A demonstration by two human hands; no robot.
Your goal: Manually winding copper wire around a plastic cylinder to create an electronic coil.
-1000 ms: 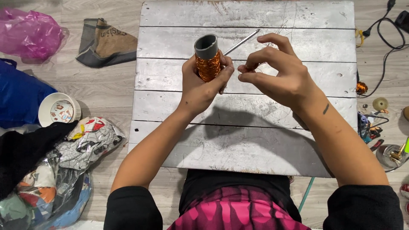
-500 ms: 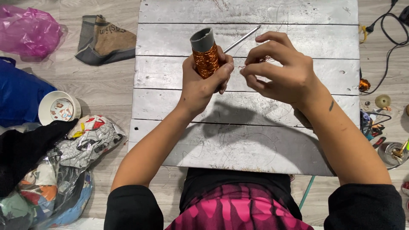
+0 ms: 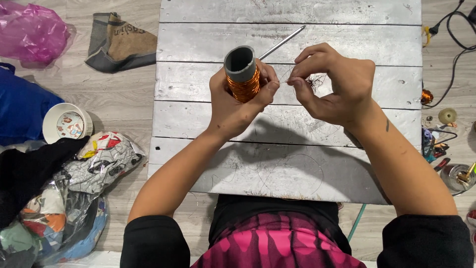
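My left hand grips a grey plastic tube wound with shiny copper wire, held upright above a whitewashed plank board. My right hand pinches a thin strand of that wire between thumb and forefinger, just right of the coil, and a small tangle of wire shows inside the curled fingers. A thin metal rod lies on the board behind the tube.
On the floor at left lie a pink plastic bag, a folded brown cloth pouch, a blue bag, a white bowl and printed plastic-wrapped bundles. Black cables, a small copper coil and small tools lie at right.
Both hands have shifted slightly toward me with the coil. My right fingers have closed in on the wire beside the tube.
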